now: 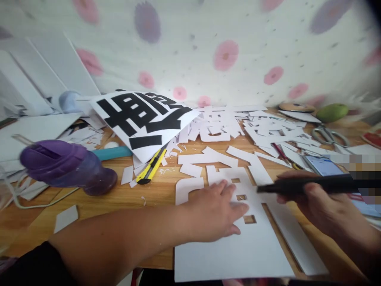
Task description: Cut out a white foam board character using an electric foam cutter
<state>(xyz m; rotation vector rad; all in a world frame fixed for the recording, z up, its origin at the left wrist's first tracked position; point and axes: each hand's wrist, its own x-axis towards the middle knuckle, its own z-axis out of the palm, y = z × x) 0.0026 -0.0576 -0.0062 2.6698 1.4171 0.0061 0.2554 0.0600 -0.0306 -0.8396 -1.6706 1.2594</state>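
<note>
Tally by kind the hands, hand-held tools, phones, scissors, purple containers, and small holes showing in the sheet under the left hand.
Left hand and right hand: 2
Black tool: 1
Phone: 1
Scissors: 1 pair
Purple container: 1
Small holes in white sheet: 3
Total: 9

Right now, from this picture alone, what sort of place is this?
Probably a craft table: a yellow cutter, scissors and many cut white pieces lie on it. Whether it is in a home, I cannot tell.
</note>
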